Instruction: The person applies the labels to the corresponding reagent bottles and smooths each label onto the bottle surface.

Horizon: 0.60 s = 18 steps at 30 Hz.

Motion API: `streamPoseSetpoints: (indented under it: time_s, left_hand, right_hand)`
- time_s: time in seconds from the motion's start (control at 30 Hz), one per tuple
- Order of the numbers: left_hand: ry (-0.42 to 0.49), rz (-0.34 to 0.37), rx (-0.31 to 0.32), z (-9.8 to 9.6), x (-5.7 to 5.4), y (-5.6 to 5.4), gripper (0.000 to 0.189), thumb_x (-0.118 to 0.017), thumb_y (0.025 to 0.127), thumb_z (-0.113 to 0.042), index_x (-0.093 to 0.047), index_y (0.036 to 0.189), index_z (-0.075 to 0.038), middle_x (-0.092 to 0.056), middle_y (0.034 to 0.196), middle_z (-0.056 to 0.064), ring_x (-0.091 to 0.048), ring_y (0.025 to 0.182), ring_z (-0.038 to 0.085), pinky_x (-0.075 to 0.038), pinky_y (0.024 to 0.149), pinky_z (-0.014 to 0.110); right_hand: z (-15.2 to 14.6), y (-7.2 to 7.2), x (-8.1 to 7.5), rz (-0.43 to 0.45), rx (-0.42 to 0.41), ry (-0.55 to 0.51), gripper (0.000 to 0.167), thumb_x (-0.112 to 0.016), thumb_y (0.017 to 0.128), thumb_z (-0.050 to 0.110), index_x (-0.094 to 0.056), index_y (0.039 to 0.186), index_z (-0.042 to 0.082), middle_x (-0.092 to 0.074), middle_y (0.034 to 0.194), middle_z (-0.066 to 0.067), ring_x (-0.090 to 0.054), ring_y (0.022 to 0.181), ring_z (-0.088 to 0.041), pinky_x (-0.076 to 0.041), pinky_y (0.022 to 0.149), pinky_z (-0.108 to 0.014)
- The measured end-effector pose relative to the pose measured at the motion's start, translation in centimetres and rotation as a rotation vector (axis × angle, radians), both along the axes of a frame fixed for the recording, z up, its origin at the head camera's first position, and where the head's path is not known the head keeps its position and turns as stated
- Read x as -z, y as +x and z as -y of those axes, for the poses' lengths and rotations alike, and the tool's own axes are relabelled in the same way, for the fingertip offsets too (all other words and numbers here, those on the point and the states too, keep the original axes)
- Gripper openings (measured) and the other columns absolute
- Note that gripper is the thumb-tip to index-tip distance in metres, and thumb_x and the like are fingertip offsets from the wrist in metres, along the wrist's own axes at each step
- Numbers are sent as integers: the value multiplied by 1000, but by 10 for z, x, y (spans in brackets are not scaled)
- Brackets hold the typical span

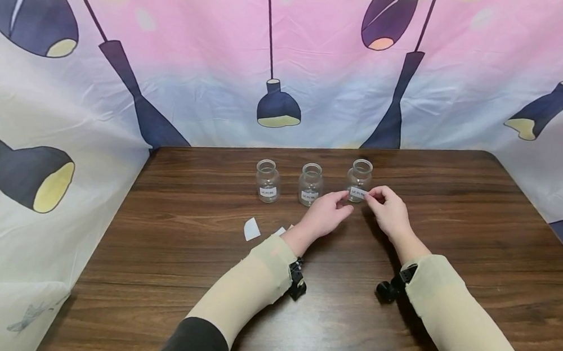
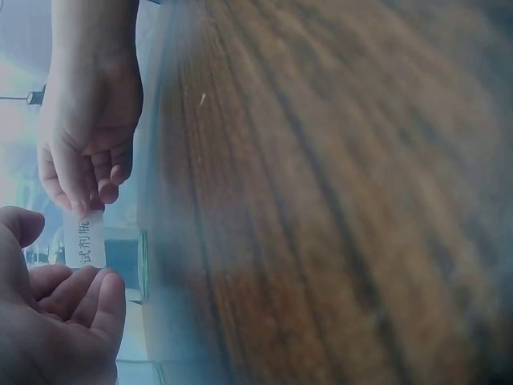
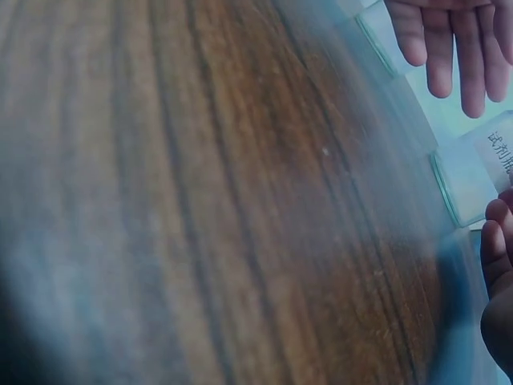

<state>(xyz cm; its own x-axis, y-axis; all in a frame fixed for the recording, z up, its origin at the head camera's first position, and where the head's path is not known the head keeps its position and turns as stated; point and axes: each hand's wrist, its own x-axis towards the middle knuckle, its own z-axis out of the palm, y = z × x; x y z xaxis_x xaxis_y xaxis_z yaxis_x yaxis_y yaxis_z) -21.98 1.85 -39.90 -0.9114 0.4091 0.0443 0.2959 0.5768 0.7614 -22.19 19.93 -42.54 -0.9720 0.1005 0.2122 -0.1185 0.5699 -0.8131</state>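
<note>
A clear glass jar [image 1: 360, 176] stands rightmost of three on the table, a white printed label [image 1: 357, 192] across its front. My right hand [image 1: 391, 213] pinches the right end of this label between thumb and fingers. My left hand [image 1: 323, 216] is at its left end, fingers fairly straight and fingertips right at the label's edge. In the left wrist view the left thumb [image 2: 26, 227] stands apart from the fingers, and the label [image 2: 85, 241] spans between both hands. The middle jar [image 1: 311, 181] and the left jar [image 1: 267, 178] each bear a similar label.
A loose piece of white paper [image 1: 252, 229] lies on the brown wooden table [image 1: 194, 235], left of my left forearm. Another white scrap [image 1: 280, 231] is partly hidden by that forearm. Behind the table hangs a patterned cloth [image 1: 219, 79].
</note>
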Motion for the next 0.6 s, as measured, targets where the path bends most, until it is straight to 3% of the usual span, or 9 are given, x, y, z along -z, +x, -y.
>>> streamPoseSetpoints:
  time_s: [0.6]
  left_hand:
    - [23, 24, -7, 3, 3, -1, 46, -53, 96, -24, -46, 139, -10, -52, 134, 3, -57, 110, 14, -45, 89, 27]
  right_hand:
    - [2, -8, 0, 31, 24, -7, 19, -59, 91, 19, -59, 99, 2, -60, 96, -14, -52, 87, -23, -41, 76, -34]
